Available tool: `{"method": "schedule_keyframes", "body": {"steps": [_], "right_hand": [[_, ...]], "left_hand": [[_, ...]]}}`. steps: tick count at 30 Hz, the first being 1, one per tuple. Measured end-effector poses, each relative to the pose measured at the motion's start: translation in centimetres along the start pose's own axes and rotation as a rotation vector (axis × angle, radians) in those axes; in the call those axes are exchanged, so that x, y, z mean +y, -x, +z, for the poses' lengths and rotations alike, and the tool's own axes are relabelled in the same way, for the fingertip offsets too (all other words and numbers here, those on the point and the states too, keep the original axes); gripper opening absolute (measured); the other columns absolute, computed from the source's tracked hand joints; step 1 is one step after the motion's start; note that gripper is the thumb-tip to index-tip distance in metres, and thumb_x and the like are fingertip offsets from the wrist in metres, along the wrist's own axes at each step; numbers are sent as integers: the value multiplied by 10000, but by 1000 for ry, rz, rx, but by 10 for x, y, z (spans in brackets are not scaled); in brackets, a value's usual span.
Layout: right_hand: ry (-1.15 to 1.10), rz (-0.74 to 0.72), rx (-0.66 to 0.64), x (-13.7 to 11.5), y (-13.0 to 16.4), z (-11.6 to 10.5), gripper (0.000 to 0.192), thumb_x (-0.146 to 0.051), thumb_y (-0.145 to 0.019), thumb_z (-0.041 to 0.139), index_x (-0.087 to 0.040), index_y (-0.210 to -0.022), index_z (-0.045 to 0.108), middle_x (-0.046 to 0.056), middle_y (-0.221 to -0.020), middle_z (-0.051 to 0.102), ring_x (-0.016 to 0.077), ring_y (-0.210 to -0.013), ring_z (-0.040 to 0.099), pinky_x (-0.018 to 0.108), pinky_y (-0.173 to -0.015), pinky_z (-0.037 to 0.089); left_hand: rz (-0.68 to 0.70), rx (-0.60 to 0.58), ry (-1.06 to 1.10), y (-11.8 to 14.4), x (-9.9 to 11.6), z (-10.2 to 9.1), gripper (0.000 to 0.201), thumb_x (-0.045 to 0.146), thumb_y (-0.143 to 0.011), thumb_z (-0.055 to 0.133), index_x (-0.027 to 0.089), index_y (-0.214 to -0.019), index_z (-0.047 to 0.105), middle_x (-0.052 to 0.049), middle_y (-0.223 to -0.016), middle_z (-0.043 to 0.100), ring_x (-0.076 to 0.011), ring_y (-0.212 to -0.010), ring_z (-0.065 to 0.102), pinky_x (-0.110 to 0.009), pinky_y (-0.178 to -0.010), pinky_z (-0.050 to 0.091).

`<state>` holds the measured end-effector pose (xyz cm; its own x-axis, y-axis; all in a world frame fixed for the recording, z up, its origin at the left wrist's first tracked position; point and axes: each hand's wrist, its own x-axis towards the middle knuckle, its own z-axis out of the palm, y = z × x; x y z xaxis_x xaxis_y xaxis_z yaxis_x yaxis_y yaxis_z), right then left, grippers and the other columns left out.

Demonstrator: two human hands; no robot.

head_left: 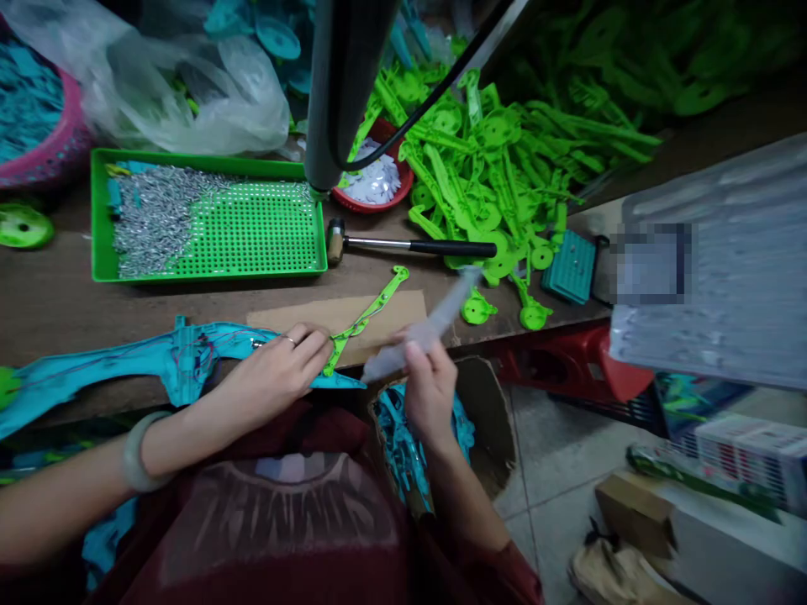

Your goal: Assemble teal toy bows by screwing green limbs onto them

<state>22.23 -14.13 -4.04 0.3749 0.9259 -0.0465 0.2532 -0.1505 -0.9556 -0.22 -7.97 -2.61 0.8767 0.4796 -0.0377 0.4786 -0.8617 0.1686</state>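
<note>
A long teal plastic toy part (pixel 157 357) lies across the bench edge in front of me. My left hand (pixel 277 374) presses on it and pinches the lower end of a thin green plastic strip (pixel 369 315) that points up to the right. My right hand (pixel 425 386) grips a grey, motion-blurred tool (pixel 435 323), its tip raised toward the green strip's far end. A piece of brown cardboard (pixel 303 315) lies under the strip.
A green tray (pixel 265 244) holds small silver screws (pixel 155 214). A hammer (pixel 409 245) lies beside it. Green plastic parts (pixel 498 160) are heaped at the back, a red bowl (pixel 378 181) of white pieces next to them. A cardboard box of teal parts (pixel 403 445) sits below.
</note>
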Motion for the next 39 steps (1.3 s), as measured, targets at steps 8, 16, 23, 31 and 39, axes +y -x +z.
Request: {"method": "schedule_keyframes", "body": {"steps": [8,16,23,31,39], "right_hand": [[-460,455,-182,-3,-21,6,393,-474,-724,748,-172,-925,596,-31,-564,642,116,-390,582,179,-309,395],[-392,435,-296,10,-24,32,433,-485,-712,769,-193,-879,497,-51,-560,656,118,-399,621,157,-330,459],[189,148,-103,6,-21,23,521,-505,-762,722,-186,-1106,494,-22,-740,623,139,-553,613,262,-475,519],[819,-501,-58,27,-30,25,465,-316,-970,458,-106,-1384,499,195,-1484,466,315,-1426,357,551,-1157,349],[707,-310,-333,-13,-111,-47,361,-447,-929,534,-193,-1099,727,99,-1142,737,217,-1051,691,358,-938,553]], "left_hand": [[8,84,293,3,-14,7,555,529,-886,612,111,-1242,531,-159,-1228,555,-319,-1091,543,-436,-837,532],[19,126,331,0,-14,11,533,508,-891,612,89,-1215,557,-160,-1188,571,-315,-1072,535,-453,-863,515],[37,89,252,2,-14,11,571,499,-892,616,107,-1298,526,-150,-1176,569,-302,-1047,516,-416,-824,508],[43,63,172,3,-13,12,601,417,-921,604,234,-1459,410,-118,-1136,576,-297,-1053,513,-383,-805,514],[30,295,147,6,-15,30,515,518,-983,427,286,-1442,465,-86,-1093,636,-243,-974,599,-310,-749,545]]}}
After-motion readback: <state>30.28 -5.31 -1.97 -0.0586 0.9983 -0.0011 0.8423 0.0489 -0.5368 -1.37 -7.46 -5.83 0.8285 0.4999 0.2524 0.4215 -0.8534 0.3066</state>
